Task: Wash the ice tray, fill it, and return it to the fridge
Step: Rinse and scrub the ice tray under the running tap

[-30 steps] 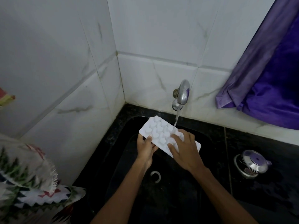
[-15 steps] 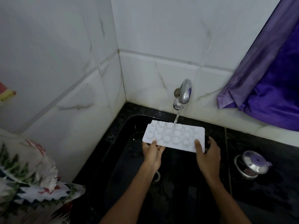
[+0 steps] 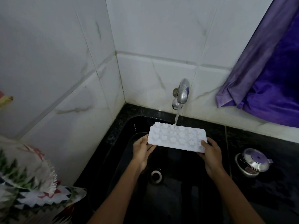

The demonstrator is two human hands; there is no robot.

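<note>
You are rinsing the white plastic ice tray (image 3: 176, 138) under the steel tap (image 3: 182, 92), left hand (image 3: 142, 151) and right hand (image 3: 210, 152) pinching its ends; filling and refrigerating are pending.

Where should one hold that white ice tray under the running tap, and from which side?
By its two short ends, one hand from each side, as the left hand and right hand do here. The ice tray is long, flat and held roughly level; end grips leave its middle free for the stream from the tap.

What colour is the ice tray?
White; the ice tray shows clearly in the head view.
</note>
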